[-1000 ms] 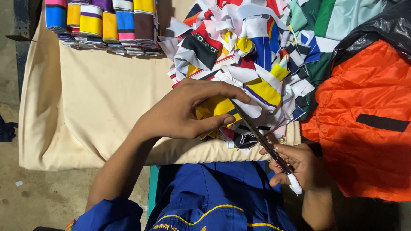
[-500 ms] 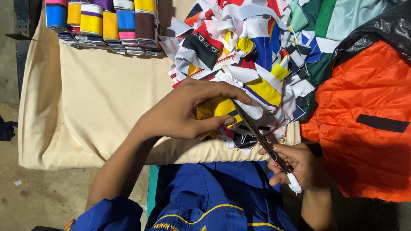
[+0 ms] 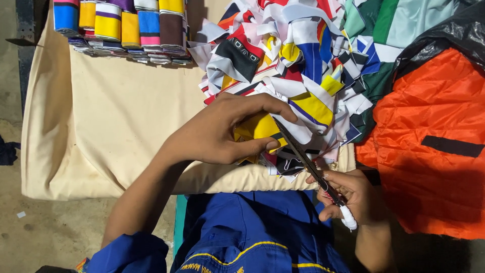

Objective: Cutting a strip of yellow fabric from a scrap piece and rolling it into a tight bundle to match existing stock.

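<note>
My left hand (image 3: 222, 132) pinches a yellow piece of fabric (image 3: 258, 126) at the near edge of a heap of multicoloured fabric scraps (image 3: 293, 65). My right hand (image 3: 351, 194) grips a pair of dark scissors (image 3: 303, 154) with white tape on the handle. The blades point up and left and meet the yellow piece right beside my left thumb and forefinger. Both hands work over the front edge of the cream-covered table (image 3: 116, 121).
Stacked folded fabric bands (image 3: 124, 25) in blue, yellow, brown and pink lie along the far left edge. A big orange cloth (image 3: 434, 141) with a black strip fills the right side, with black plastic (image 3: 454, 35) above it. My blue trousers (image 3: 252, 237) are below.
</note>
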